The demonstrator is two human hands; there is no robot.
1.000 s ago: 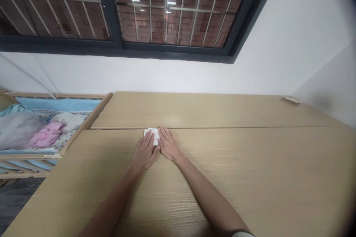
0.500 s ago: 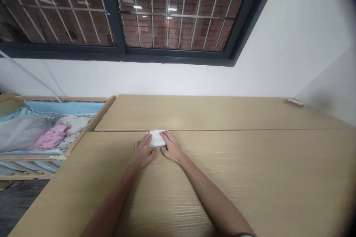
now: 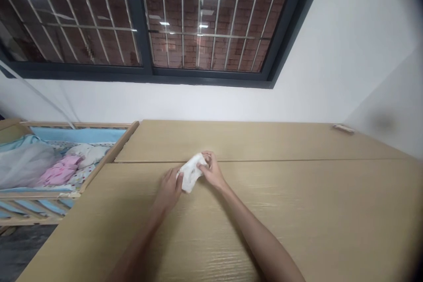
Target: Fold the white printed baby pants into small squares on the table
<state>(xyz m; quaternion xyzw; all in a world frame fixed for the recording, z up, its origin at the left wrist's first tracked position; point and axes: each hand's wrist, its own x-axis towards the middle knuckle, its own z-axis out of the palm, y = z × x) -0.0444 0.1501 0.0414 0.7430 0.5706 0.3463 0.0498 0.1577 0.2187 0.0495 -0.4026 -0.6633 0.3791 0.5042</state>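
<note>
Both hands hold a small white cloth (image 3: pixel 191 173), lifted just off the wooden surface (image 3: pixel 297 211) near its middle seam. The right hand (image 3: pixel 213 172) pinches the cloth's upper edge with fingers (image 3: pixel 205 161) curled narrow. The left hand (image 3: pixel 170 187) grips the lower end, its fingers closed on the fabric.

Both forearms are bare, with no sleeves showing. The left hand (image 3: pixel 169 188) and right hand (image 3: pixel 213 173) wear no gloves (no rings or watch visible either)
</note>
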